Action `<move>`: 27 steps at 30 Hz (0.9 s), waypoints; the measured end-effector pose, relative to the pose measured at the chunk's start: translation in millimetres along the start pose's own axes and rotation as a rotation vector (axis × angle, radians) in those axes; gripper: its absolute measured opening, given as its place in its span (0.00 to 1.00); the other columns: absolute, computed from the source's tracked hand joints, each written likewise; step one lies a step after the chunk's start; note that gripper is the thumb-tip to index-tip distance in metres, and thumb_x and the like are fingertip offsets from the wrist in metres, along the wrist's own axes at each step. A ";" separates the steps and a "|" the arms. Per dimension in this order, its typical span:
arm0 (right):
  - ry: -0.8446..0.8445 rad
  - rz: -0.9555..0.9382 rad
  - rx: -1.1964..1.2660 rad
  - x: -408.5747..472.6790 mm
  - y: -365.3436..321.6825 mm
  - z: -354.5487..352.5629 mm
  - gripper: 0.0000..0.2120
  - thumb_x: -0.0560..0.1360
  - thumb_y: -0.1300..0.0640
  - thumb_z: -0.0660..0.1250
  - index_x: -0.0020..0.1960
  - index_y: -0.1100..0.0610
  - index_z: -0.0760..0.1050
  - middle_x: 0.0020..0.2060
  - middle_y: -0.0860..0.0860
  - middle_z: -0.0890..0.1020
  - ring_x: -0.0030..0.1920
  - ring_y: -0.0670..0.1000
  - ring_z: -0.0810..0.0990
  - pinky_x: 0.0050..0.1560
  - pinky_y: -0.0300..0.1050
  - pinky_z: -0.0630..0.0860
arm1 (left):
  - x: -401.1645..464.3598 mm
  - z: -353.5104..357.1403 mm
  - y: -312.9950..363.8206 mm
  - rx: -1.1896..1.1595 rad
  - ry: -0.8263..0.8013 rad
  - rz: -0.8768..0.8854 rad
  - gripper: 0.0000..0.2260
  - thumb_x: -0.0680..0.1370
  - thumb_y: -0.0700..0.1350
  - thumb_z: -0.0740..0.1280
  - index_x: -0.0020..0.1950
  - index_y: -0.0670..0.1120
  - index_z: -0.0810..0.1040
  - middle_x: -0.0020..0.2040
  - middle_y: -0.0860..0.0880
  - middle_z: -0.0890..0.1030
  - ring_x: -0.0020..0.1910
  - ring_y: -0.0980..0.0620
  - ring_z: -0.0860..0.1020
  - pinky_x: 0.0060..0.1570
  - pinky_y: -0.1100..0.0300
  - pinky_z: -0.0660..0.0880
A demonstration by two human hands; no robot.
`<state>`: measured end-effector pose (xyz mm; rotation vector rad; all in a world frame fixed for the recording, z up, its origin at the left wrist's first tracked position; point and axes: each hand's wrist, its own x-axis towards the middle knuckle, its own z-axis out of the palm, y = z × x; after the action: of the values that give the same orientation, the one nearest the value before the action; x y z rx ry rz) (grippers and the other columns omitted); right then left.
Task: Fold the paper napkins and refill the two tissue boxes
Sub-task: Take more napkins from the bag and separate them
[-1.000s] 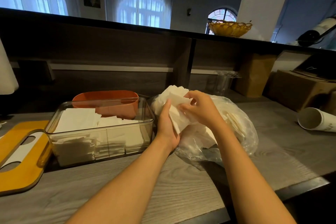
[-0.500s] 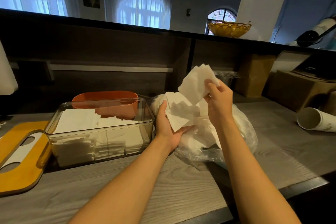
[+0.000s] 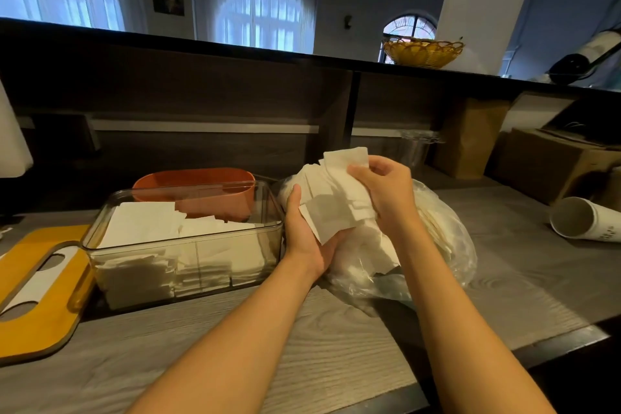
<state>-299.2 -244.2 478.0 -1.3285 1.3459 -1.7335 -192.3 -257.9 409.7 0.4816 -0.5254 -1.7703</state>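
Observation:
White paper napkins (image 3: 331,205) are bunched between both hands, above a clear plastic bag (image 3: 447,245) that holds more of them. My left hand (image 3: 304,239) cups the bunch from below and the left. From the right, my right hand (image 3: 383,191) pinches the top napkin down onto the bunch. A clear tissue box (image 3: 188,265) stands just left of my left hand, with folded napkins stacked inside. Behind it stands an orange tissue box (image 3: 201,180); what it holds is hidden.
A yellow lid (image 3: 40,286) with a slot lies flat at the left of the grey wooden counter (image 3: 336,346). A paper cup (image 3: 578,223) lies on its side at the right. Cardboard boxes (image 3: 551,165) stand behind it. A dark shelf wall runs along the back.
My right hand had lifted one napkin up off the bunch; it has now come back down and presses the napkin onto the pile in my left hand.

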 end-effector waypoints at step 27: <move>-0.096 -0.150 -0.440 -6.3 8.4 23.5 0.10 0.78 0.58 0.68 0.59 0.56 0.81 0.50 0.47 0.81 0.48 0.48 0.80 0.47 0.39 0.79 | -5.0 2.8 1.1 0.108 -0.048 0.060 0.11 0.82 0.51 0.63 0.62 0.51 0.77 0.47 0.45 0.83 0.46 0.48 0.81 0.44 0.53 0.80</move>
<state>-276.3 -250.3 467.9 -1.7668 1.6717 -1.4926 -191.8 -253.1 412.9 0.4947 -0.6654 -1.7053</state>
